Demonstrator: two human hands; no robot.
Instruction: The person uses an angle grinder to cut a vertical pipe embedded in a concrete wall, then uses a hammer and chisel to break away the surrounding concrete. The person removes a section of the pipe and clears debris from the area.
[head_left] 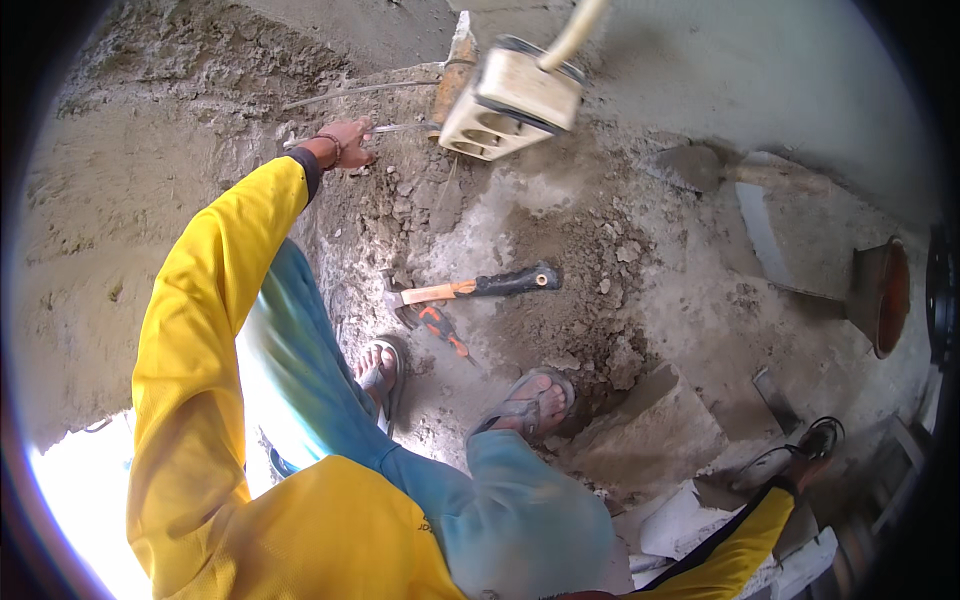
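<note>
My left hand (345, 143) reaches down to the rubble floor, its fingers curled on a thin metal rod (400, 128) that lies across the dirt. A second thin rod (350, 92) runs just above it. My right hand (803, 468) is far out at the lower right, beside a black and white object (815, 440); its fingers are too small and dark to read. A beige socket block (510, 100) hangs on a cable close to the camera, above the left hand.
A hammer with a black and orange handle (485, 287) and orange-handled pliers (440, 330) lie by my sandalled feet (535, 400). A trowel (700, 165) lies at the upper right, a rusty orange bucket (880, 295) at the right edge. Broken concrete chunks (650, 430) lie around.
</note>
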